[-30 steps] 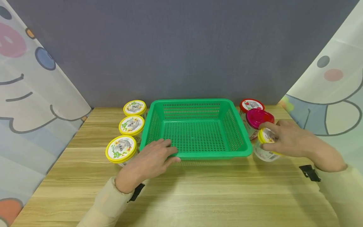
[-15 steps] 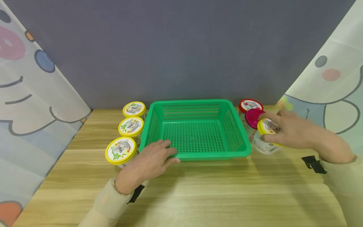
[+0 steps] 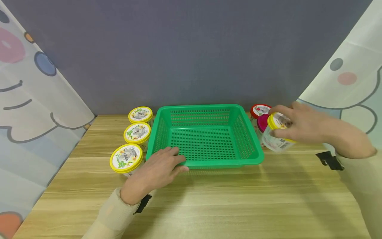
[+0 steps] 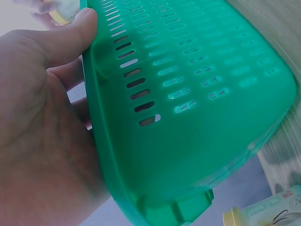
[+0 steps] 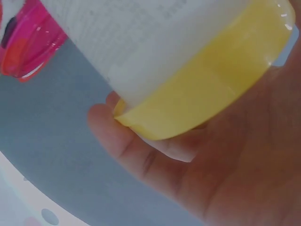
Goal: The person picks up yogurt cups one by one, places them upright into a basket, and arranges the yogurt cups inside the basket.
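Note:
My left hand (image 3: 158,168) grips the near-left rim of a green plastic basket (image 3: 221,162). In the left wrist view, the thumb (image 4: 70,40) lies on the near side of the rim and fingers show behind it. To the right of the basket, my right hand (image 3: 308,124) holds a clear tub with a yellow lid (image 3: 276,141) by its lid, tilted and raised above the table. The right wrist view shows the fingers around the yellow lid (image 5: 202,80). Behind the held tub stand a magenta-lidded tub (image 3: 262,122) and a red-lidded tub (image 3: 259,109), both partly hidden.
Along the basket's left side stand three yellow-lidded tubs, the nearest tub (image 3: 126,157) close to my left wrist. All rests on a wooden table (image 3: 209,205). A grey wall (image 3: 194,56) closes off the back, with cartoon-printed sheets (image 3: 343,96) at both sides.
My right hand has lifted the yellow-lidded tub up from the table and moved it slightly back, now covering more of the magenta-lidded tub. The left hand has stayed on the basket rim.

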{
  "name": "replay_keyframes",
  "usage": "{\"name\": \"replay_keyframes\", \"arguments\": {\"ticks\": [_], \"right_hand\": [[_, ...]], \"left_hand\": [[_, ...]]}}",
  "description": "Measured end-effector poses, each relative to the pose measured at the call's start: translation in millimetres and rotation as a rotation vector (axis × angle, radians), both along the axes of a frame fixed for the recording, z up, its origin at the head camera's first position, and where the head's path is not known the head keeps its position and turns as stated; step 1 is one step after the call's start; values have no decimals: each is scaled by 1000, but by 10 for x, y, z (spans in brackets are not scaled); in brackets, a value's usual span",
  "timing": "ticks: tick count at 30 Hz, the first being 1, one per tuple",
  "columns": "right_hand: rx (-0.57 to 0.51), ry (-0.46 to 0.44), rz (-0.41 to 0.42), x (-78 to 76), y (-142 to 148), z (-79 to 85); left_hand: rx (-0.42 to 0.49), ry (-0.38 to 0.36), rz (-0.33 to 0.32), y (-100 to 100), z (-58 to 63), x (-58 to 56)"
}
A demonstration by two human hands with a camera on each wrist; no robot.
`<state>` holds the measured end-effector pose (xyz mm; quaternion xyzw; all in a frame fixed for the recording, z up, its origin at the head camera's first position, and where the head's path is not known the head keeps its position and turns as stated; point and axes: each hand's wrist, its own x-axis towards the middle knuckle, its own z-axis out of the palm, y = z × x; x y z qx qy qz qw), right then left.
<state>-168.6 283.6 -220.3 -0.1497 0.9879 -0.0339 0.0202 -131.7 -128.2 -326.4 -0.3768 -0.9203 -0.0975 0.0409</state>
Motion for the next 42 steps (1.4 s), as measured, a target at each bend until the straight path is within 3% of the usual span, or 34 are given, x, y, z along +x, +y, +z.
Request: {"name": "replay_keyframes", "arguments": {"ticks": [8,19,29,42], "right_hand": [[38,-6,-37,-70,-138,164],[2,-19,13,-223,-352,318],[-43,-68,22,-353,-565,388],[-158,-128,57,-590,-766,343]], "left_hand": [[7,-2,4,1,3,2],[4,0,10,-5,11,2],[-16,20,11,16,12,28],[-27,21,18,14,11,31]]}}
